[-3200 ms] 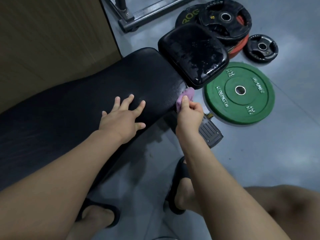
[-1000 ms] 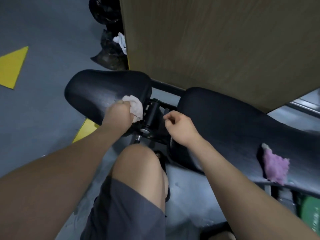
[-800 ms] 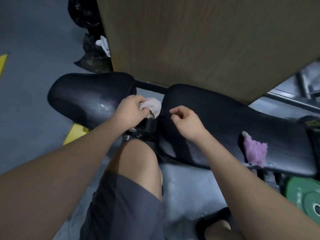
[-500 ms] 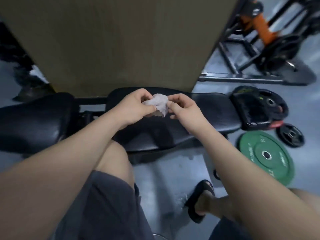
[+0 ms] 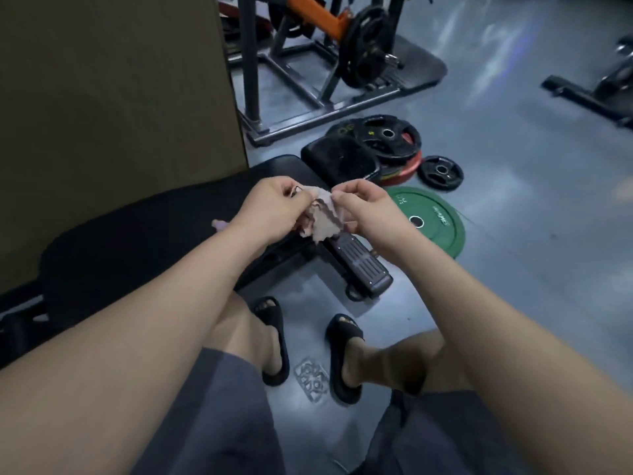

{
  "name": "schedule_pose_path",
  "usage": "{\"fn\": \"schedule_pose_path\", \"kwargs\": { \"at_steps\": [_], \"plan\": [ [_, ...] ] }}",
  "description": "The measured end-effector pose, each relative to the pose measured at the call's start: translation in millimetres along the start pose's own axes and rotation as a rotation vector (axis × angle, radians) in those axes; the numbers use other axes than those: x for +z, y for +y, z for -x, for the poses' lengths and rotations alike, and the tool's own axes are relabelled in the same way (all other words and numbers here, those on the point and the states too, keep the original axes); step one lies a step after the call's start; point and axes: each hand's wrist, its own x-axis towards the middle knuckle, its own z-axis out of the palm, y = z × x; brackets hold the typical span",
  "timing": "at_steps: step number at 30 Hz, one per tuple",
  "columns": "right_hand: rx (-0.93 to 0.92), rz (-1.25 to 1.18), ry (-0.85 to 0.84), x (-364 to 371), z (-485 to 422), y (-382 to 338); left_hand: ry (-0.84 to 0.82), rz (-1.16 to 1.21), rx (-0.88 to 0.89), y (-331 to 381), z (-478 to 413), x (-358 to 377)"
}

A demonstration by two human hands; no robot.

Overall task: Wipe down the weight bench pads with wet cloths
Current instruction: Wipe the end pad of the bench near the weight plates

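Pale cloth (image 5: 322, 219) hangs crumpled at the frame's centre, in front of the long black bench pad (image 5: 137, 241); your left hand (image 5: 270, 207) pinches its upper left edge with curled fingers, and your right hand (image 5: 364, 207) pinches its upper right edge likewise. A purple cloth (image 5: 219, 223) peeks out on the pad just left of your left wrist, and a green weight plate (image 5: 436, 214) lies on the floor at right.

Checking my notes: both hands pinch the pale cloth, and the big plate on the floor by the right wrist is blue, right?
Not blue: the head view shows the plate is green. The left hand and right hand do pinch the pale cloth.
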Motion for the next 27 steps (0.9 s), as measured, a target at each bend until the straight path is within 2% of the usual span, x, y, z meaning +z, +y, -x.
{"fn": "schedule_pose_path", "kwargs": {
  "at_steps": [5,10,15,18,20,23,27],
  "plan": [
    [0.093,0.016,0.002,-28.8,-15.7,27.6,-0.020,-0.016,-0.032,-6.3,-31.0,41.5],
    [0.199,-0.129,0.194,-69.5,-68.1,41.2,-0.037,0.047,-0.128,-21.5,-91.5,84.4],
    [0.319,-0.219,0.199,-114.1,-142.9,75.8,-0.170,0.224,-0.384,-38.6,-169.5,142.5],
    [0.325,-0.261,0.301,-132.9,-196.0,90.3,-0.180,0.338,-0.410,-50.5,-213.8,165.5],
    [0.288,-0.182,0.278,-137.3,-220.3,97.3,-0.101,0.275,-0.403,-61.6,-232.9,172.5],
    [0.261,0.015,0.131,-131.7,-232.2,110.3,-0.062,0.194,-0.372,-64.8,-245.7,173.9],
    [0.184,0.168,0.037,-122.9,-237.6,111.9,-0.275,0.465,-0.436,-45.7,-247.4,167.3]
  ]
}}
